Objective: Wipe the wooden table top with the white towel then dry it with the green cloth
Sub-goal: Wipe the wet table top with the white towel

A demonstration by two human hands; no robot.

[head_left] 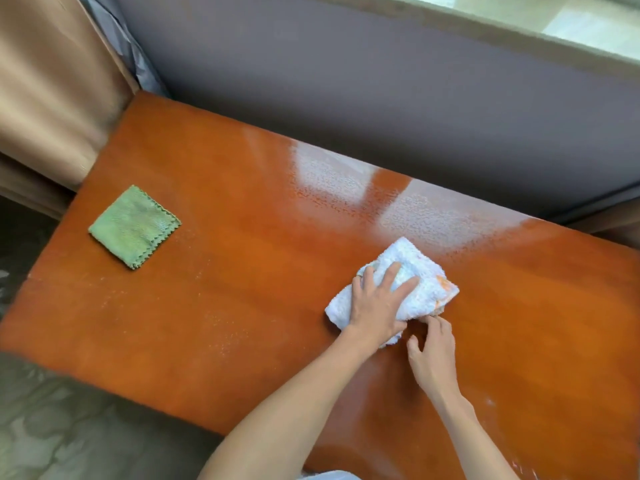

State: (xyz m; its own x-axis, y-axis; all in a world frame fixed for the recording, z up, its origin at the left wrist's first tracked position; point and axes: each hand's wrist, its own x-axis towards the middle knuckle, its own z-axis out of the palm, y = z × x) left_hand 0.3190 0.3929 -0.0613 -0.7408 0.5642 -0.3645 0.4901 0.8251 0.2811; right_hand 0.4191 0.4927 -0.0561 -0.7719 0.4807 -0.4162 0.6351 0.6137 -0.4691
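Observation:
A folded white towel [417, 282] with faint orange marks lies on the glossy orange-brown wooden table top [242, 271], right of centre. My left hand [375, 306] presses flat on the towel with its fingers spread. My right hand [431, 355] is at the towel's near edge, fingertips curled and pinching the cloth there. A folded green cloth [135, 226] with a zigzag hem lies alone near the table's left end, far from both hands.
A grey-purple wall [381, 98] runs along the table's far edge, with a window sill above it at the right. Tan curtains [52, 98] hang at the left. Water droplets glisten on the far right part of the table. Patterned floor shows at the lower left.

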